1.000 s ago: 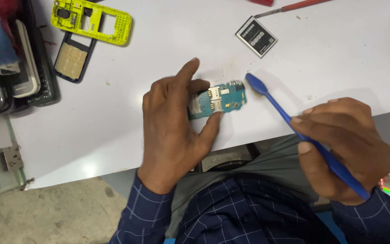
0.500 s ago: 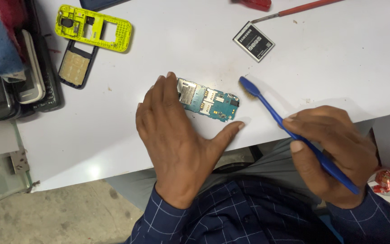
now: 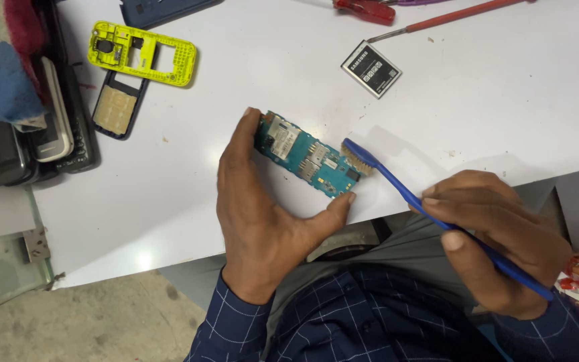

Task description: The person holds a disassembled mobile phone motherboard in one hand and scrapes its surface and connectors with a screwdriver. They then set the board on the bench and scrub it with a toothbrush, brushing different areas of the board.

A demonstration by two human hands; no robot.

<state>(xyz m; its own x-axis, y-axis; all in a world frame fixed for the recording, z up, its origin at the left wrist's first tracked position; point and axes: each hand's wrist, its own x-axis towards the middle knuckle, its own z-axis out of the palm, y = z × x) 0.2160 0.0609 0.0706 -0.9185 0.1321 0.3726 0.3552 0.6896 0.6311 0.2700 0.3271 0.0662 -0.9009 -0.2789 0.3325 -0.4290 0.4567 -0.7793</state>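
A person's left hand pins a teal rectangular phone circuit board flat on the white surface, fingers closed on its ends. The right hand grips a blue plastic toothbrush, bristles touching the board's right end. A black rectangular phone battery lies beyond, and a yellow plastic phone frame sits well apart at the far left.

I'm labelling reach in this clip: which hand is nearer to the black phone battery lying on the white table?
Right. The right hand, gripping the blue toothbrush, sits below and right of the battery. The left hand, holding the circuit board, lies farther down-left.
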